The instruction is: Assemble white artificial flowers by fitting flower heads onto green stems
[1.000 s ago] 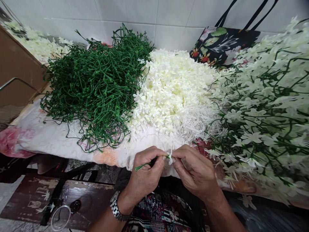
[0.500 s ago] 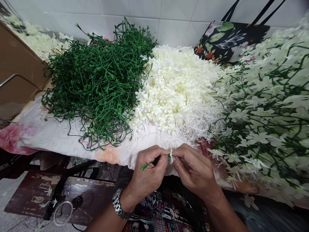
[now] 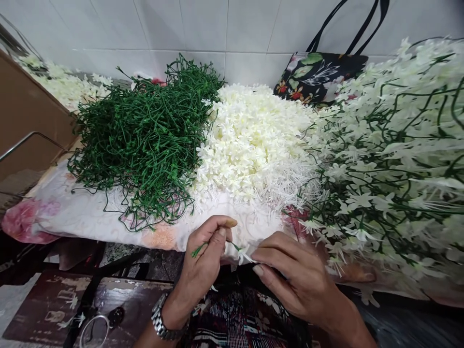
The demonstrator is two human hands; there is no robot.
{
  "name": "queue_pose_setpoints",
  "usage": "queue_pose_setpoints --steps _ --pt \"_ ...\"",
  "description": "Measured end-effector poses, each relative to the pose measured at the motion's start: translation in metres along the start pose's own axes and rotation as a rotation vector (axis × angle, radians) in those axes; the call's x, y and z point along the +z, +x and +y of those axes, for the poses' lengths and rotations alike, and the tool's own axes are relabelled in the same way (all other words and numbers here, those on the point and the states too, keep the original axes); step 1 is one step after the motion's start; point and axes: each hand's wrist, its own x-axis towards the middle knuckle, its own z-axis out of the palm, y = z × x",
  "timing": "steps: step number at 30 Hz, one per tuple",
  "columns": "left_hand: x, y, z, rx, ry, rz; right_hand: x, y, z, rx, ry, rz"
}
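Observation:
My left hand (image 3: pixel 207 258) is closed around a thin green plastic stem (image 3: pixel 200 249), whose branched end pokes out on the left. On the stem's other tip, right of my fingers, sits a white artificial flower (image 3: pixel 243 254). Beside that flower is my right hand (image 3: pixel 295 275), its thumb and forefinger slightly apart near the petals; whether they touch is unclear. Behind my hands lie a heap of green stems (image 3: pixel 145 135) on the left and a pile of loose white blossoms (image 3: pixel 250 140) in the middle.
Assembled white flowers on stems (image 3: pixel 380 183) are massed on the right. A floral cloth (image 3: pixel 83 212) covers the work surface. A cardboard box (image 3: pixel 32 111) stands at the left, and a black floral bag (image 3: pixel 319 77) leans against the tiled wall (image 3: pixel 203 29).
My right hand has loosened its pinch at the flower and drawn slightly down and right. The flower now shows on the stem in my left hand, which has shifted left. The view has tilted up.

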Motion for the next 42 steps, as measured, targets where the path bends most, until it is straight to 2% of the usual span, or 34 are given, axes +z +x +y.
queue_pose_setpoints --steps 3,6,11,14,19,26,31,35,39,42 --pt "-0.004 -0.001 0.006 -0.017 0.077 0.022 -0.003 0.002 0.007 0.085 -0.092 0.071" --pt "-0.003 0.001 0.011 -0.047 0.141 0.012 0.004 0.009 0.016 0.193 -0.31 0.159" --pt "0.001 0.005 0.015 0.026 0.318 0.018 0.026 0.025 0.026 0.293 -0.717 0.117" --pt "0.002 0.009 0.015 0.067 0.425 0.044 0.034 0.028 0.029 0.304 -0.805 0.093" --pt "0.007 0.025 0.021 0.119 0.622 0.029 0.036 0.027 0.032 0.274 -0.739 0.123" --pt "0.026 0.055 0.034 0.112 0.842 0.032 0.031 0.026 0.037 0.222 -0.418 0.303" --pt "0.045 0.064 0.033 0.179 1.172 0.034 0.028 0.026 0.037 0.24 -0.33 0.377" --pt "0.054 0.068 0.029 0.201 1.313 0.03 0.027 0.026 0.035 0.277 -0.269 0.425" --pt "0.053 0.067 0.028 0.2 1.239 0.072 0.025 0.026 0.033 0.288 -0.221 0.471" --pt "0.046 0.063 0.031 0.178 0.924 0.12 0.023 0.025 0.031 0.288 -0.16 0.479"
